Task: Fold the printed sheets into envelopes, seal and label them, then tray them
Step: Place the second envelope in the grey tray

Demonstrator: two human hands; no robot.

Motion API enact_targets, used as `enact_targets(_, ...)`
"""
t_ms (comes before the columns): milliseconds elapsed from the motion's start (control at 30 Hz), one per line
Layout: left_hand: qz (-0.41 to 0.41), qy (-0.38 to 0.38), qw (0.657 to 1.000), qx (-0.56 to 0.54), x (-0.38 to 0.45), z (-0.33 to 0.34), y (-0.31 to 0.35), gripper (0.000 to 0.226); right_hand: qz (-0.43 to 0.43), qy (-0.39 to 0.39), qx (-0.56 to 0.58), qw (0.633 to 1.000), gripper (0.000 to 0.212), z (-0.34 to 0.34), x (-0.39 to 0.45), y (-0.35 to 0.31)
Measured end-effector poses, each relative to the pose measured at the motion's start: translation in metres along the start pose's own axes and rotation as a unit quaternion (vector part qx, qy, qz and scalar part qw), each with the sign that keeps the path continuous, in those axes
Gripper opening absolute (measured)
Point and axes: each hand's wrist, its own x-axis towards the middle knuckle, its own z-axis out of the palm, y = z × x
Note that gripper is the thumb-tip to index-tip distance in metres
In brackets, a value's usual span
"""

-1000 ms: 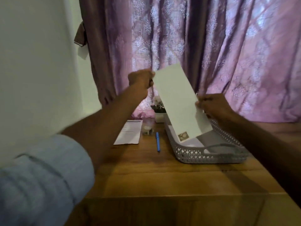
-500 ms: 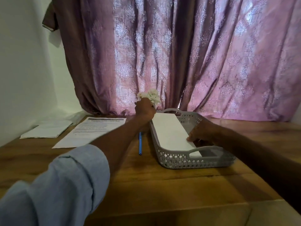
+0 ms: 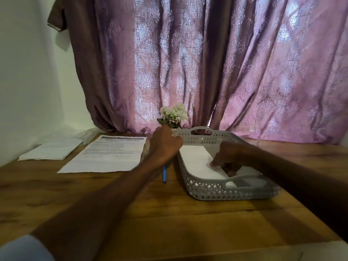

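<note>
Wooden table (image 3: 169,210), near edge in shadow. A pale blue sleeve (image 3: 22,249) shows at the bottom left corner.

Grey perforated tray (image 3: 222,193) sits right of centre. A white envelope (image 3: 195,161) lies flat inside it, long axis running away from the viewer. A second white piece shows under it at the near end, through the handle cut-out; cannot tell what it is.

Right hand (image 3: 228,157): fingers bent down, tips pressing the envelope's right edge. Whether they pinch the edge or only press on it cannot be told.

Left hand (image 3: 165,146): at the tray's far left rim, knuckles up, fingers curled. Looks closed over the rim, but the contact is hidden, so cannot tell.

Blue pen (image 3: 164,174) lies on the table just left of the tray, partly under the left forearm.

Left of that, a printed sheet (image 3: 107,155), unfolded. Heading reads roughly "Replace Toilet Paper Roll"; body text too blurred. Further left, a folded white paper (image 3: 50,150).

Behind the tray: small white flowers (image 3: 174,114), then purple patterned curtain (image 3: 207,63).

Risks, judged:
- Envelope snags on the right fingertips when they lift, ending skewed or propped against the tray wall.
- Left forearm sweeps back and rolls the pen off.
- Tray slides if the left hand lets go first.
</note>
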Motion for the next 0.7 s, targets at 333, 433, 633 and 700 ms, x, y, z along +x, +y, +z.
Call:
enact_targets(333, -0.024, -0.029, 0.992, -0.120, -0.007, 0.006, -0.008, 0.012, 0.014, 0.007, -0.069, 0.998, 0.036, 0.008, 0.001, -0.020)
enact_targets(433, -0.014, -0.025, 0.992, -0.119, -0.009, 0.004, -0.008, 0.011, 0.022, 0.004, -0.096, 0.995, 0.032, 0.007, -0.001, -0.022)
enact_targets(633, 0.083, 0.016, 0.996, -0.039, -0.016, -0.027, -0.012, 0.008, -0.161, 0.279, -0.269, 0.908, 0.026, 0.011, -0.031, -0.049)
enact_targets(700, 0.123, 0.027, 0.992, -0.004, -0.014, -0.051, -0.024, 0.013, -0.233, 0.374, -0.215, 0.871, 0.015, 0.025, -0.046, -0.073)
